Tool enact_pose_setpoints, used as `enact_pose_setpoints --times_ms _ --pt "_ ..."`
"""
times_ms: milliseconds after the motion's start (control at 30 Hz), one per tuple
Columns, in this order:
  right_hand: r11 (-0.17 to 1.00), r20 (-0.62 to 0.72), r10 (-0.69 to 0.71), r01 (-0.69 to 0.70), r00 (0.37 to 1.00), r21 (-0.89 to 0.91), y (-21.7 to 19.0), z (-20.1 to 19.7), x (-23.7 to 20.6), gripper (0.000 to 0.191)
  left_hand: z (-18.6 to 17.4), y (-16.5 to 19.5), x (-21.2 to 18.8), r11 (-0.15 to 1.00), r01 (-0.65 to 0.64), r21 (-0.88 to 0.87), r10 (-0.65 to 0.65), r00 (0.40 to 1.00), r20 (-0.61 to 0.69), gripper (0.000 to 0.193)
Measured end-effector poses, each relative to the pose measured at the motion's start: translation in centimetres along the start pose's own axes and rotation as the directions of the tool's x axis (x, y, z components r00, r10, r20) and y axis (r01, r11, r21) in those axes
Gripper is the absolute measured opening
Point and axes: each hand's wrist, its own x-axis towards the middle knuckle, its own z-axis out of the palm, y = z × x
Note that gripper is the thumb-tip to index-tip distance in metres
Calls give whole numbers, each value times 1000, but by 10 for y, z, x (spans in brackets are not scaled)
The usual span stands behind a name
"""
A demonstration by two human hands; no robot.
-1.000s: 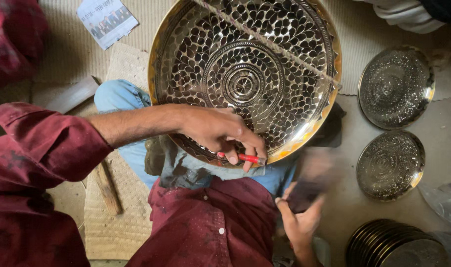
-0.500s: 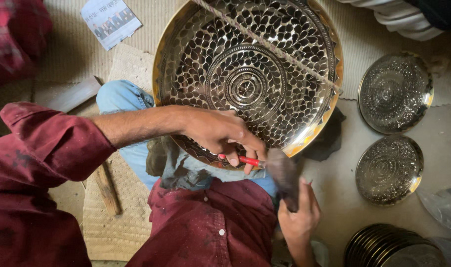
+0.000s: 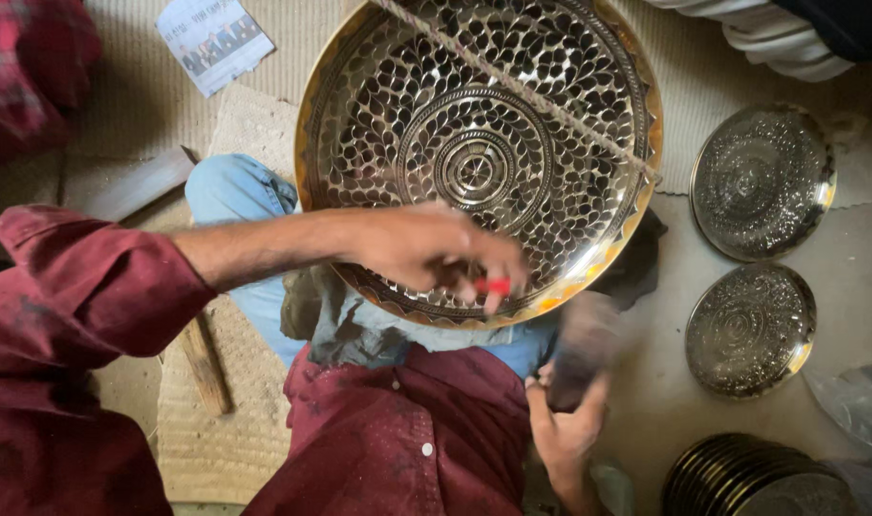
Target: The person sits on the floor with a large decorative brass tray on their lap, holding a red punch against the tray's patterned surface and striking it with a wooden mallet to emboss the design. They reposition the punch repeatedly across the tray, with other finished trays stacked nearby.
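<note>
L hand (image 3: 426, 253) fingers clamped on red tool (image 3: 493, 285) at engraved brass tray (image 3: 474, 153) rim; R hand (image 3: 570, 420) grips blurred dark mallet (image 3: 584, 344)

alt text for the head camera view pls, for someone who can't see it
Seen from above, a person's left hand presses a red-tipped tool to the rim of a large engraved brass tray. Their right hand grips a blurred dark tool; two smaller engraved plates lie nearby.

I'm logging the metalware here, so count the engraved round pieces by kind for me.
Large engraved brass tray on the lap: 1
Small engraved plates lying singly: 2
Stack of dark plates: 1 stack, number inside unclear
Total: 4 items
</note>
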Motion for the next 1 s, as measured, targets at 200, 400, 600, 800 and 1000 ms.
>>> enact_pose_setpoints --times_ms 200,400,600,800,1000 --pt "945 -199 -226 264 954 192 44 37 2 33 4 -3 -8 987 84 -136 -108 977 -184 52" --pt "947 -209 -68 129 976 294 56 31 -2 83 7 -6 -5 999 -52 2 52 991 -121 53" --pt "799 -327 -194 343 925 493 15 3 -2 94 7 -7 -4 993 -14 117 23 997 -78 59" --pt "752 77 -435 409 897 -516 -14 -10 17 82 8 -10 -3 996 -22 84 28 997 -73 60" --pt "894 -117 -41 88 992 440 -13 -11 12 84 10 -9 -2 997 -21 73 32 986 -162 47"
